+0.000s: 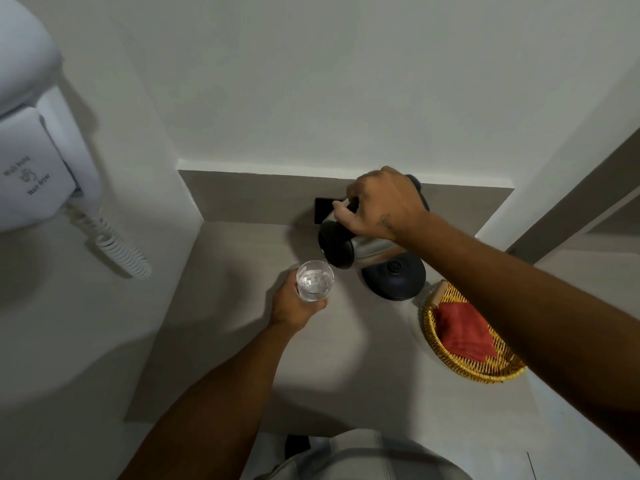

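We see both hands busy over the far part of a grey desk (pixel 239 341). The right hand (pixel 384 202) is wrapped round the black handle of a steel kettle (pixel 341 245), with the fingers curled and the thumb pressed on the front of the handle. The kettle is lifted clear of its base and tipped down to the left, so its black lid faces us and its spout points at the glass.

The left hand (pixel 294 306) holds the glass (pixel 315 280) from the near side, fingers curled round its lower wall. The glass is upright, raised off the desk and just left of the kettle, with its far right rim right under the spout. We cannot tell whether spout and rim touch. There is clear, bubbly water in the glass.

The round black base (pixel 394 277) sits on the desk just right of the glass, below the tilted kettle. Near it on the right is a yellow woven basket (pixel 450 356) with a red cloth (pixel 464 330) in it, partly covered by the right forearm. A black plate (pixel 323 209) is on the far wall behind the kettle.

On the left wall hangs a white hair dryer (pixel 34 150), and its coiled cord (pixel 117 247) trails down beside it, well apart from the hands.
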Motion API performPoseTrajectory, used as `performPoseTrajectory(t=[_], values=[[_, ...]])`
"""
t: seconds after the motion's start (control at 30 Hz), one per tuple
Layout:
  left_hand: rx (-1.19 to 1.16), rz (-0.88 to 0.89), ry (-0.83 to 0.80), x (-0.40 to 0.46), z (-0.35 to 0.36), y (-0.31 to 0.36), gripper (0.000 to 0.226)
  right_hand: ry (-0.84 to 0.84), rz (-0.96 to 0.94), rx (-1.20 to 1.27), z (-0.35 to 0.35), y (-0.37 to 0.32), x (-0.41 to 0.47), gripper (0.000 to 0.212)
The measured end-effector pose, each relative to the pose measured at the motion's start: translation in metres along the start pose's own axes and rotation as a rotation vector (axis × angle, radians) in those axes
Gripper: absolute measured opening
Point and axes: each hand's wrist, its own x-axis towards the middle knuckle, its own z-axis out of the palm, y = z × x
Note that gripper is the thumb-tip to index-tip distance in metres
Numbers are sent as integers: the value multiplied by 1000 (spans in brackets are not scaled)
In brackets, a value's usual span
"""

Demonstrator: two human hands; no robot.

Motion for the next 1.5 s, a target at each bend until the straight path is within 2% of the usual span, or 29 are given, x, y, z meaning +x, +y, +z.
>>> performPoseTrajectory(t=[0.1,0.2,0.37,0.5,0.67,0.97,1.27,1.5], values=[[-16,-3,-13,0,-1,0,78,2,182,133,14,13,-15,43],[-21,1,-12,0,0,-1,80,1,449,359,30,35,-33,42],[16,14,-3,6,1,-6,85,264,964,634,50,78,-68,44],[35,20,8,9,3,-11,85,339,1163,729,66,96,-93,35],[25,3,-7,12,5,-15,86,411,1329,760,79,111,-112,35],[50,19,8,12,5,-16,80,413,1337,862,84,121,-119,35],[71,2,7,10,4,-14,81,293,1177,915,79,130,-122,34],[38,-16,15,10,5,-14,82,301,1181,893,80,135,-132,38]])
